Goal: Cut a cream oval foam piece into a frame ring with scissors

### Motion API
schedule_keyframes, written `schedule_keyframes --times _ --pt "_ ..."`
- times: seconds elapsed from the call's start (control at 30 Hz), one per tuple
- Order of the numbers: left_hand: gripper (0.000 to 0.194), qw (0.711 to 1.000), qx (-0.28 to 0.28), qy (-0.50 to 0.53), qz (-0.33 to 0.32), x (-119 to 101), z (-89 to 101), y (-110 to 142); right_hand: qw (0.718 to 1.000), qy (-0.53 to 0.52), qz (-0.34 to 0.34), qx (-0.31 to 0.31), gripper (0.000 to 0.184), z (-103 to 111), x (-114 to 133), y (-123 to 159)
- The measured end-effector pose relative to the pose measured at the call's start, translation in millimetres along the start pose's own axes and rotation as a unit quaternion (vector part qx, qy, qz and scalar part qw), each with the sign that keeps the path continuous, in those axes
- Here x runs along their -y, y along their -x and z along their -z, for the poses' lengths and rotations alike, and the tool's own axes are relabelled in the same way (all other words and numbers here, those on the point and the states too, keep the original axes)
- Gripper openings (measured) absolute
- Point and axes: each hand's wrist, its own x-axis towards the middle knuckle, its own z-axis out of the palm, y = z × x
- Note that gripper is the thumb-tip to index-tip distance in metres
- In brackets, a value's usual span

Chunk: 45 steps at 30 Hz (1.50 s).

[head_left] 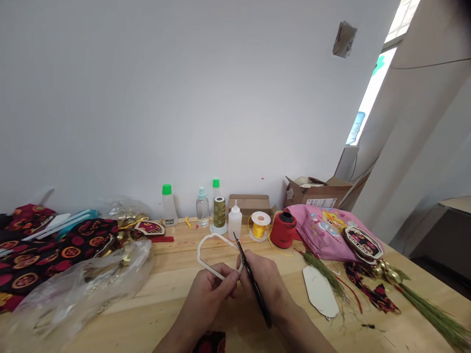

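My left hand (213, 289) pinches the lower edge of a thin pale frame (208, 239) with a wavy outline and an open middle. The frame is held tilted above the table. My right hand (263, 279) is closed around a slim black tool (253, 285) with a pointed dark tip, whose exact kind I cannot make out. Its tip points up and away, close to the frame's right side. The right fingers are near the frame's lower right corner, partly hidden behind the tool. A piece of dark patterned fabric (211, 341) lies below my left wrist.
Along the wall stand a white squeeze bottle (234, 223), a green thread spool (220, 213), a yellow cord spool (259, 226) and a red thread cone (283, 230). Plastic bags (84, 289) and patterned fabric lie left. A pale board (319, 292), tassels and a pink bag (324, 235) lie right.
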Motion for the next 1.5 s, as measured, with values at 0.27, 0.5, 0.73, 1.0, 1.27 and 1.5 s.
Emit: schedule_keyframes --times 0.27,0.5,0.73,1.0,1.27,1.5 --pt "0.015 0.927 0.071 0.289 0.226 5 -25.6 18 0.977 -0.119 -0.036 -0.170 0.013 20 -11 -8" --pt "0.018 0.932 0.081 0.278 0.218 13 -8.1 3 0.995 -0.042 0.038 -0.084 0.015 22 -25 -6" --pt "0.019 0.956 -0.018 0.254 0.144 11 20.7 -16 0.998 0.012 0.011 -0.052 0.028 5 -41 8" --pt "0.021 0.982 0.026 0.167 0.083 17 3.5 -9 0.998 0.057 -0.034 0.006 0.022 -6 -32 12" --pt "0.019 0.971 -0.015 0.223 0.080 14 2.8 -6 0.994 0.093 -0.048 0.043 0.021 -4 -29 14" --pt "0.029 0.974 -0.030 0.207 0.083 10 2.2 -4 0.981 0.156 -0.092 0.068 0.019 -3 -21 11"
